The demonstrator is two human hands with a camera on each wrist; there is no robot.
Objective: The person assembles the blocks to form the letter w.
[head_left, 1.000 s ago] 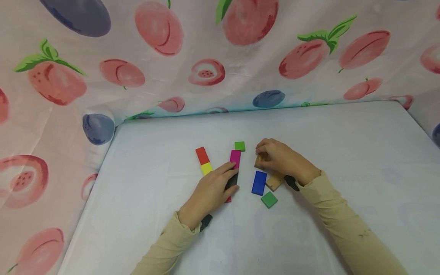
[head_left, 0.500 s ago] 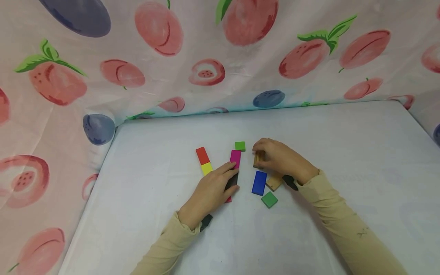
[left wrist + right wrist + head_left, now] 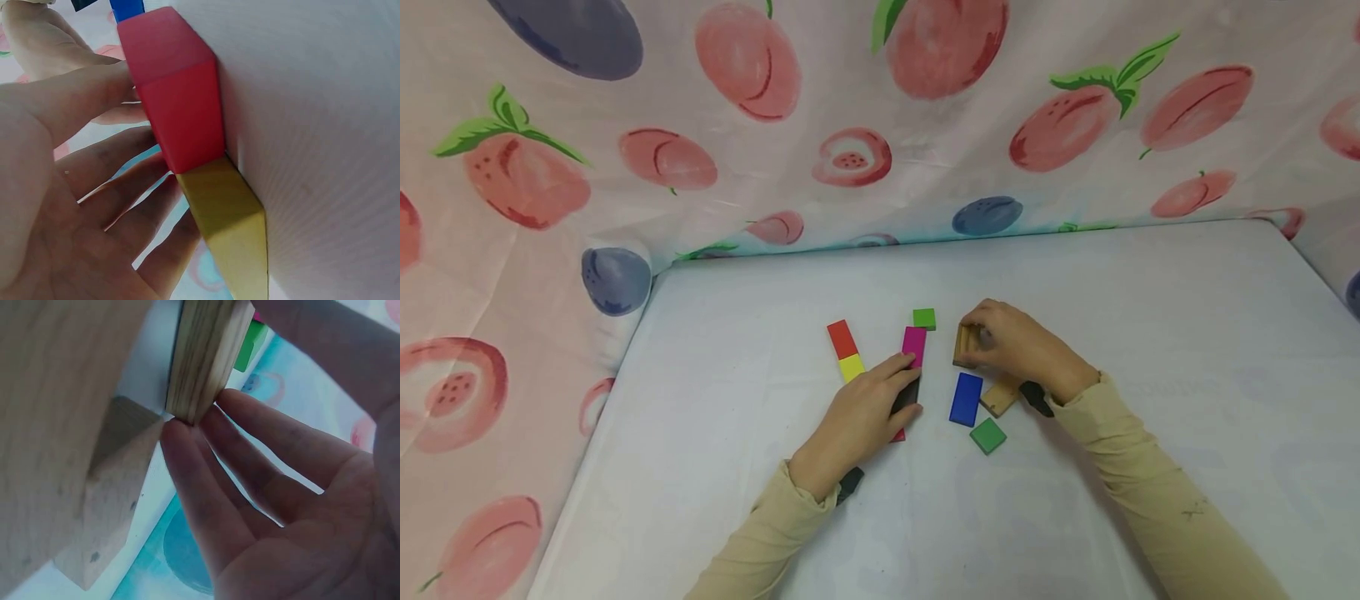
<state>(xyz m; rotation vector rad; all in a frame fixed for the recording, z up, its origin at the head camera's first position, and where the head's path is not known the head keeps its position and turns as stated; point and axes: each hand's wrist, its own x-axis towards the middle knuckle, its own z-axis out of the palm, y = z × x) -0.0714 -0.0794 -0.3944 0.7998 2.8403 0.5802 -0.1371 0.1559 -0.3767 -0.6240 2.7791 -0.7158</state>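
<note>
Head: person's R hand (image 3: 1011,337) pinches wooden block (image 3: 964,348) btwn bent fingers & thumb, just beyond blue block (image 3: 966,400). L hand (image 3: 859,412), fingers slightly spread, rests on magenta block (image 3: 914,340) & black block (image 3: 906,395).

L wrist: fingers apart, tips hidden behind red block (image 3: 184,119) & yellow block (image 3: 228,219), which touch.

R wrist: fingertips at wooden block's edge; green block (image 3: 251,347) behind.
</note>
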